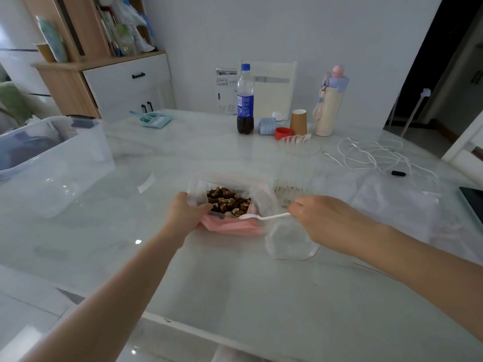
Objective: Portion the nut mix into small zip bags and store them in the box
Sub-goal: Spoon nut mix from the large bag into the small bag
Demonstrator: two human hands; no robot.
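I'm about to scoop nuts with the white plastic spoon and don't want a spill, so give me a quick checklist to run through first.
1. Left hand grips the clear plastic bag of nut mix at its left edge: ok.
2. Bag mouth open, nuts exposed: ok.
3. Right hand pinches the white plastic spoon: ok.
4. Spoon bowl empty, at the bag's near rim: ok.
5. Small zip bag open and ready: cannot tell.
6. Clear plastic storage box open on the left: ok.
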